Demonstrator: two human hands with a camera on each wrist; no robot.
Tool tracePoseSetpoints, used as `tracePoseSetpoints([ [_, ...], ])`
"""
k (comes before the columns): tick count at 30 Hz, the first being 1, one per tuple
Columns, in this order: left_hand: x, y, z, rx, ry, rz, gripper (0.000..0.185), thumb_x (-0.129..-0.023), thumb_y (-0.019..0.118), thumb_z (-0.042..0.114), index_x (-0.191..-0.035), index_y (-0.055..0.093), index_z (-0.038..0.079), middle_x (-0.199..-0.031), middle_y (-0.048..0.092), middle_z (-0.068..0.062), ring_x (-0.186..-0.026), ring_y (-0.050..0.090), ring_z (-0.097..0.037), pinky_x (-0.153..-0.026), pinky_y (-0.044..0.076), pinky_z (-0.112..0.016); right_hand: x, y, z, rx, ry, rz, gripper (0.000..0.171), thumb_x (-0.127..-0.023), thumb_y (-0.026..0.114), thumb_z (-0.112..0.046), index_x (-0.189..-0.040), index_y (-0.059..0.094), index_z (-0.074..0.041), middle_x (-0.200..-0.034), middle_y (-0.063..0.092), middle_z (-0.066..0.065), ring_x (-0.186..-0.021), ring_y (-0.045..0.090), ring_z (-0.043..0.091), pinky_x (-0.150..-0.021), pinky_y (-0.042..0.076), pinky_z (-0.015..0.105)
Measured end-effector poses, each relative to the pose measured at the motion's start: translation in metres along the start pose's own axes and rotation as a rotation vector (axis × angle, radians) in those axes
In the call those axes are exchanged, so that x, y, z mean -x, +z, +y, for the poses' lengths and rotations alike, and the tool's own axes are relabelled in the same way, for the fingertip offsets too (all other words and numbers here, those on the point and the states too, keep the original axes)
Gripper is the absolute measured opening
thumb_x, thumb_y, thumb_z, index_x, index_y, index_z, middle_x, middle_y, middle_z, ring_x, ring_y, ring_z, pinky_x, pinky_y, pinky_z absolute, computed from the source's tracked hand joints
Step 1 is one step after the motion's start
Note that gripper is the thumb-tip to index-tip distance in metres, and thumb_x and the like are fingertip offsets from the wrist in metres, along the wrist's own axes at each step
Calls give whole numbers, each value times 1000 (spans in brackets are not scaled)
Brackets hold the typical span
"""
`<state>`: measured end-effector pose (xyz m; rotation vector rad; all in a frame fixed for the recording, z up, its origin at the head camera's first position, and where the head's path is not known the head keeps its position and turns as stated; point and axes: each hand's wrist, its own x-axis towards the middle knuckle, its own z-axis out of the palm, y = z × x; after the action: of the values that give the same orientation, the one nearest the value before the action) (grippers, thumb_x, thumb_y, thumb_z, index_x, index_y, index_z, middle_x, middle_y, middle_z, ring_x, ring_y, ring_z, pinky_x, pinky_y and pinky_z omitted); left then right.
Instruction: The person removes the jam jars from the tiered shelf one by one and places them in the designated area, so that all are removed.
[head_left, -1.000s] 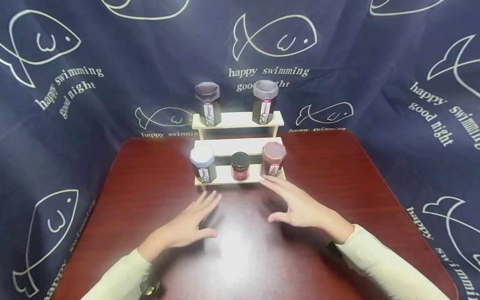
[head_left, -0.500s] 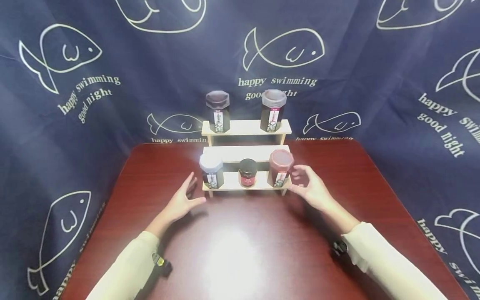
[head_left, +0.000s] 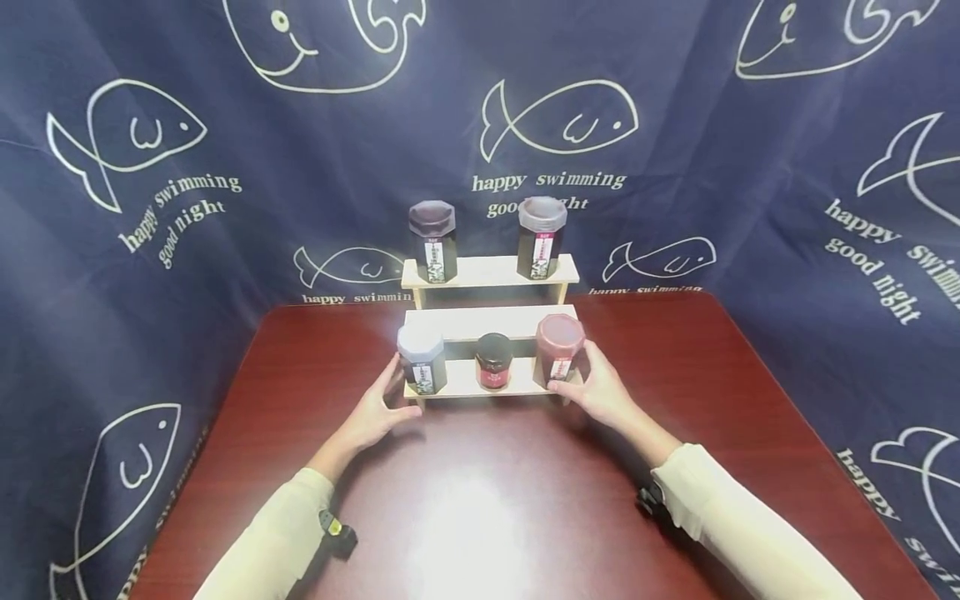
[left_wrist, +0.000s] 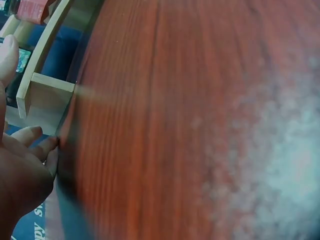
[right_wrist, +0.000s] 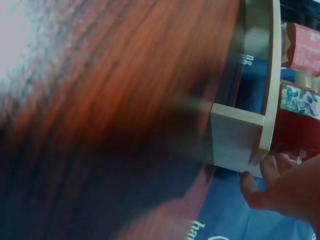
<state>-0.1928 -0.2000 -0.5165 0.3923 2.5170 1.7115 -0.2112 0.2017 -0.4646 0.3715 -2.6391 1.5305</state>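
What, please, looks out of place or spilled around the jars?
Nothing stands out. All five jars stand upright on the wooden stand with lids on, and no spill shows. The white patch on the table looks like glare.

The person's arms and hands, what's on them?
The left sleeve and right sleeve are long and pale cream. The left hand and right hand are bare. A small dark device shows by each wrist; the left one has a yellowish patch.

glossy wood-grain table (head_left: 480, 467), wooden rack (head_left: 487, 323), cloth backdrop (head_left: 675, 200)
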Motion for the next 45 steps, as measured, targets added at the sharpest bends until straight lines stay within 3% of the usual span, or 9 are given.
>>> tracePoseSetpoints([
  [5,-1,1,-1,-19,-38,20,92,-83,84,15,-154,30,-7,-151,40,-30,-139,39,-46,-113,30,-58,0,3,0,2,-17,25,86,-75,89,-13,-144,40,0,-137,54,21,-128,50,35,-110,33,53],
  [8,-2,0,-2,-7,-73,50,87,-83,83,14,-151,34,-9,-146,45,-33,-137,42,-48,-109,37,-57,0,9,-1,-19,-10,34,86,-75,90,-13,-144,40,2,-139,54,23,-131,49,36,-112,33,52],
  [12,-5,0,-4,6,-101,32,90,-84,83,15,-154,30,-6,-148,43,-32,-138,42,-45,-98,49,-55,0,13,-3,-6,24,67,83,-74,90,-13,-140,42,2,-136,54,22,-127,50,35,-109,35,51],
  [16,-11,2,-3,8,-103,16,95,-84,83,18,-157,27,-2,-152,40,-29,-139,40,-44,-100,47,-55,0,13,-4,20,50,95,83,-74,90,-14,-140,42,1,-133,55,22,-123,51,35,-106,36,50],
  [23,-18,2,-1,9,-93,13,90,-82,84,19,-154,34,-1,-148,44,-32,-139,39,-47,-110,35,-59,-1,12,-3,56,45,110,82,-73,90,-18,-139,44,1,-129,58,20,-114,54,34,-99,40,48],
  [28,-20,0,-2,5,-105,14,85,-81,85,18,-151,39,3,-143,50,-30,-136,44,-45,-97,49,-57,-2,13,-4,80,56,113,83,-74,91,-22,-139,43,-1,-124,58,18,-102,55,32,-86,43,43],
  [32,-20,-2,-3,12,-119,19,84,-80,86,19,-149,41,4,-141,53,-29,-135,46,-44,-91,53,-53,-3,14,-6,92,61,115,83,-73,91,-23,-138,43,-1,-124,58,19,-102,55,32,-86,43,43],
  [38,-20,-4,-2,26,-125,31,83,-79,87,19,-148,42,7,-141,54,-27,-135,46,-43,-91,53,-54,-5,15,-7,109,51,144,79,-73,91,-24,-135,48,-3,-121,62,17,-101,57,31,-86,44,43],
  [45,-19,-4,-2,49,-114,-13,86,-83,84,14,-152,35,2,-145,47,-32,-139,40,-46,-97,50,-56,-2,16,-4,143,52,189,72,-70,92,-27,-127,54,-5,-109,66,14,-91,60,28,-77,46,39],
])
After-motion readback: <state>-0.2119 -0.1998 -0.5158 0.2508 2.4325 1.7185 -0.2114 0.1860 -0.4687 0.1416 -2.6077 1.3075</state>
